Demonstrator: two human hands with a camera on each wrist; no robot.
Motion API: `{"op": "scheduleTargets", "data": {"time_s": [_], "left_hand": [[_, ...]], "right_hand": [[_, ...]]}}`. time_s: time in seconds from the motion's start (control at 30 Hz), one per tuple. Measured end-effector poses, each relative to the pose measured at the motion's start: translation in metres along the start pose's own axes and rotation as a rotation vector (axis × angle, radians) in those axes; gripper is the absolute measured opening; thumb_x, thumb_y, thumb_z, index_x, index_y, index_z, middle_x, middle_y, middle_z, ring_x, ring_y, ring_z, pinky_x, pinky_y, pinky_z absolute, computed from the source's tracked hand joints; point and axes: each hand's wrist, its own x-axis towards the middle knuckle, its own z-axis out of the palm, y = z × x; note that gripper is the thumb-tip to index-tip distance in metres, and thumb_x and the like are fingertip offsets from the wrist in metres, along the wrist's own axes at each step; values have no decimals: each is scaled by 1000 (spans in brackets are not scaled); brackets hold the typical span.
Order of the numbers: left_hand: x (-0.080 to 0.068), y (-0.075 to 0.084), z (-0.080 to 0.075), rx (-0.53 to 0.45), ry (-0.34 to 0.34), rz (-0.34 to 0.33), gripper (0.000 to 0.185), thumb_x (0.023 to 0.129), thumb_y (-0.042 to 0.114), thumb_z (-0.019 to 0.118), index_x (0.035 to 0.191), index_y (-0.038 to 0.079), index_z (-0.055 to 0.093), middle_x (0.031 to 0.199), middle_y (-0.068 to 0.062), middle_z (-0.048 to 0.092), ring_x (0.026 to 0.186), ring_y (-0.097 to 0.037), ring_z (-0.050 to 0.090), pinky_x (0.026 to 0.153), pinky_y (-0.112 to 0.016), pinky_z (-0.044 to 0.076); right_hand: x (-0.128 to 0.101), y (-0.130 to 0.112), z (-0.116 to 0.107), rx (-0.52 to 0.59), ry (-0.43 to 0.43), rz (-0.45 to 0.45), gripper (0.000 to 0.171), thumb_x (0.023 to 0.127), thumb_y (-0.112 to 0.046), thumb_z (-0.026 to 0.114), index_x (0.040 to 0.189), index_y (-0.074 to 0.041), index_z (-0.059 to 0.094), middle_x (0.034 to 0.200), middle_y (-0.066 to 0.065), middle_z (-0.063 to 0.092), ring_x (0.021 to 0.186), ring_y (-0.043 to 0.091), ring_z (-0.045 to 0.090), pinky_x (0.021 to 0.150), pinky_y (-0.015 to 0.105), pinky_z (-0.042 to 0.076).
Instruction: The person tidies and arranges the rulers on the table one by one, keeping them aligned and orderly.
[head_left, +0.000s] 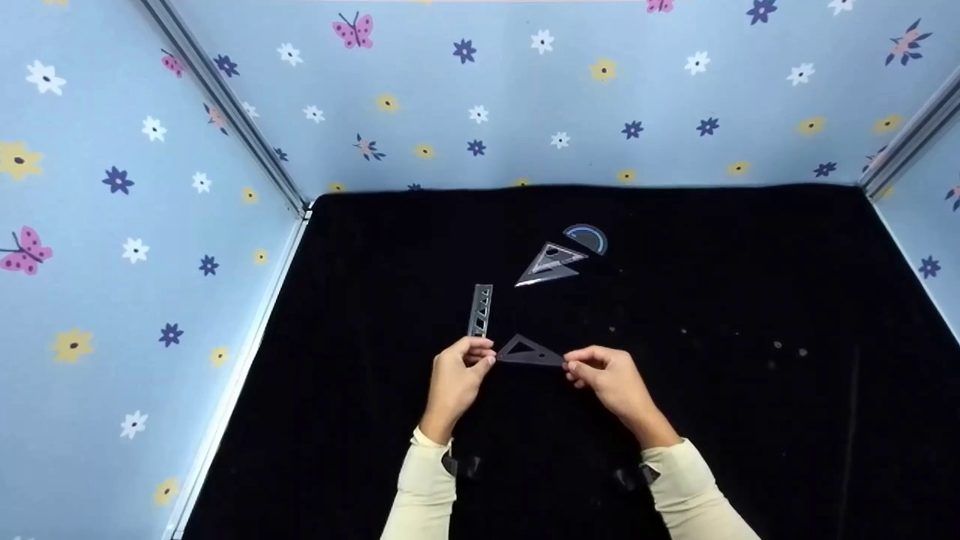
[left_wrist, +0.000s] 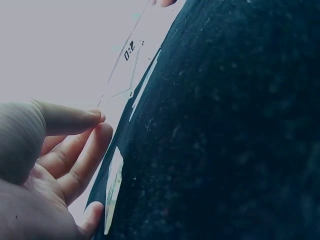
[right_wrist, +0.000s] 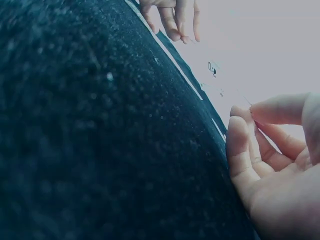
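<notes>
A small clear plastic triangle set square (head_left: 528, 352) hangs just above the black cloth, held by both hands. My left hand (head_left: 456, 375) pinches its left corner between thumb and fingers, and my right hand (head_left: 609, 375) pinches its right corner. In the left wrist view the transparent triangle (left_wrist: 127, 67) runs up from my left fingertips (left_wrist: 100, 122). The right wrist view shows my right fingertips (right_wrist: 247, 112) pinching its thin edge, with the left hand (right_wrist: 172, 17) at the far end.
A clear straight ruler (head_left: 481, 310) lies just beyond my left hand. Farther back lie a larger clear set square (head_left: 551, 263) and a half-round protractor (head_left: 587, 238). The black cloth (head_left: 750, 300) is walled by blue flowered panels (head_left: 135, 225).
</notes>
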Motion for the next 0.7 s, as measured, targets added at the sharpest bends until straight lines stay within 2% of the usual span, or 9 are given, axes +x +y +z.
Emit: {"op": "scheduleTargets", "data": {"time_s": [0.13, 0.33, 0.7], "left_hand": [[-1, -1, -1, 10, -6, 1, 19, 83, -2, 76, 102, 1, 74, 88, 0, 74, 79, -14, 69, 76, -29, 55], [-3, -2, -3, 10, -25, 15, 19, 82, -5, 74, 101, 0, 74, 85, 0, 74, 77, -14, 69, 74, -27, 55], [-6, -6, -3, -58, -20, 26, 19, 81, -7, 74, 100, 0, 74, 85, -3, 74, 78, -21, 69, 73, -27, 52]], "right_hand": [[-7, -13, 1, -59, -43, -37, 14, 89, 8, 67, 101, 15, 69, 87, 28, 69, 74, 25, 68, 66, 31, 58], [-10, -18, 2, -106, -77, -76, 12, 89, 8, 67, 100, 14, 69, 87, 27, 70, 73, 26, 68, 67, 30, 58], [-16, -18, 4, -183, -59, -108, 10, 90, 7, 67, 99, 11, 70, 85, 26, 70, 75, 34, 69, 61, 33, 58]]}}
